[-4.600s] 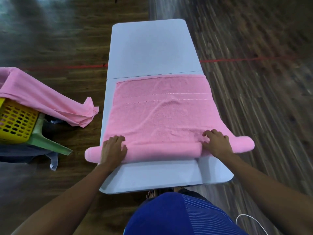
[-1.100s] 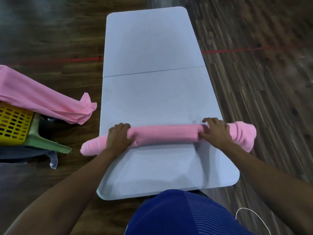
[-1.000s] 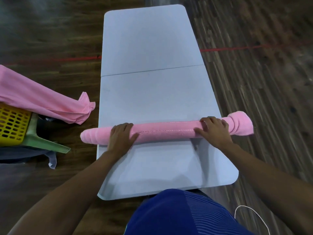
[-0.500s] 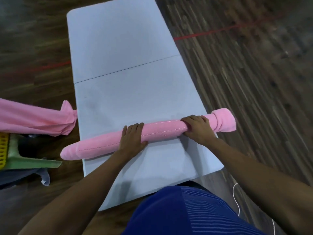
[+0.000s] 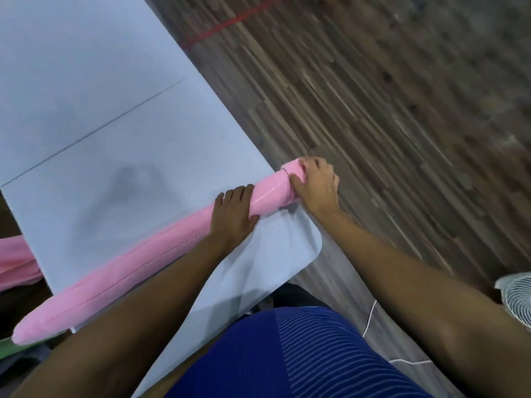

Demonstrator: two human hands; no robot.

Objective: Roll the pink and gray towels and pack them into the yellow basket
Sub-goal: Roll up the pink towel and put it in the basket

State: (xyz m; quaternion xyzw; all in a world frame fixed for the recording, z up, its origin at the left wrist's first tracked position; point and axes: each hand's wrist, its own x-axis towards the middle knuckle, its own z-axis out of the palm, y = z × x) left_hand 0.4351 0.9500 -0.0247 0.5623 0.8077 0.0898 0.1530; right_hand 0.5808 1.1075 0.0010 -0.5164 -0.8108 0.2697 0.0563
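Looking down from head height, the view shows a person's two bare arms reaching over a pale grey table [image 5: 100, 81]. A pink towel [image 5: 138, 271], rolled into one long, tight tube, lies slantwise across the near part of the tabletop. Its left end juts out past the table's left edge, low in the view, and its right end reaches the table's right edge.

The left hand [image 5: 234, 218] lies on top of the roll, right of its middle. Its fingers [image 5: 238, 193] are together and nearly straight, draped over the tube and pressing it, and the thumb points along the near side. The right hand [image 5: 316, 186] grasps the right end of the roll, its fingers curled round the bunched tip.

A thin seam crosses the tabletop farther away. A dark wooden floor [image 5: 402, 110] with a red line [image 5: 238, 20] fills the right side. More pink cloth [image 5: 14, 262] shows at the left edge. Part of a white fan [image 5: 517, 297] sits at the right edge, and a white cable [image 5: 370, 317] runs over the floor near it. A blue striped garment [image 5: 301, 354] fills the bottom.
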